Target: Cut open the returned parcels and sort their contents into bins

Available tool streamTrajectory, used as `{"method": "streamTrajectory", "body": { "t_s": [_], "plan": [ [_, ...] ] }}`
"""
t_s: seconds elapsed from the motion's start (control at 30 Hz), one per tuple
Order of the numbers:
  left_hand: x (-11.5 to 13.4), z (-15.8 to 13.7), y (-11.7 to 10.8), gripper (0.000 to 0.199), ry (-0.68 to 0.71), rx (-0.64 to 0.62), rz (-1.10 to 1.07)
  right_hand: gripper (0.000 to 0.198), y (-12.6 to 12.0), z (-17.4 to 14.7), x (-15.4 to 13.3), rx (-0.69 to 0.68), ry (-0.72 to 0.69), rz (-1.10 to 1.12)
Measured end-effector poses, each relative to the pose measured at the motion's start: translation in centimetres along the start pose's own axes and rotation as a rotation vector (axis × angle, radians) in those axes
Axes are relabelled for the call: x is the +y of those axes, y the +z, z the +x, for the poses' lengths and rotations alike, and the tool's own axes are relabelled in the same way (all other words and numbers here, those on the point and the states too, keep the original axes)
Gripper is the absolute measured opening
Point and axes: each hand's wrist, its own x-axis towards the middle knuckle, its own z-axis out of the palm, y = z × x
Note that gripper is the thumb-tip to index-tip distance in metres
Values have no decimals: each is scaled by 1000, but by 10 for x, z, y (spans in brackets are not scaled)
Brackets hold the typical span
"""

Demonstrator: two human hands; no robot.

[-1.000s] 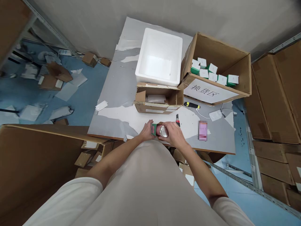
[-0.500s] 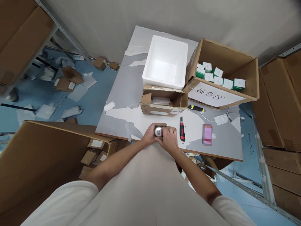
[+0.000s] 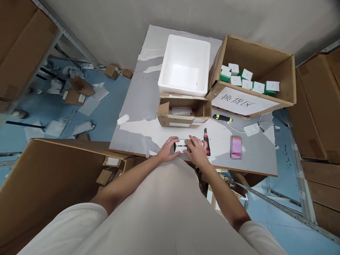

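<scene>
white-topped box sits between left hand and right hand.

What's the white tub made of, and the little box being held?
White tub: probably plastic foam, matte, judging by its thick, rounded rim.
Little box between left hand and right hand: likely thin, matte card, as its flat white top suggests; much is hidden.

Plain grey wall at the back. Blue floor, littered at left with loose paper and packaging. Worktable near the wall: grey top, ragged white patches, brown front edge. Metal shelving both sides, left rack and right rack; brown cartons stacked at right. Light soft, fairly even; floor paler at lower right.
</scene>
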Motion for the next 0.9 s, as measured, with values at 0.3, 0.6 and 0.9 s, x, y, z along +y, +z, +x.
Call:
{"method": "streamTrajectory", "body": {
  "t_s": [0.3, 0.6, 0.9],
  "plan": [
    [-5, 4, 1, 47, -20, -18, -2, 67, 24, -19, 42, 335, 205, 788],
    [-7, 7, -1, 62, 30, -57, -5, 61, 1, 23, 7, -94, -271, 371],
    [-19, 5, 6, 98, -90, -48, -32, 67, 21, 43, 13, -116, -405, 54]
  ]
}}
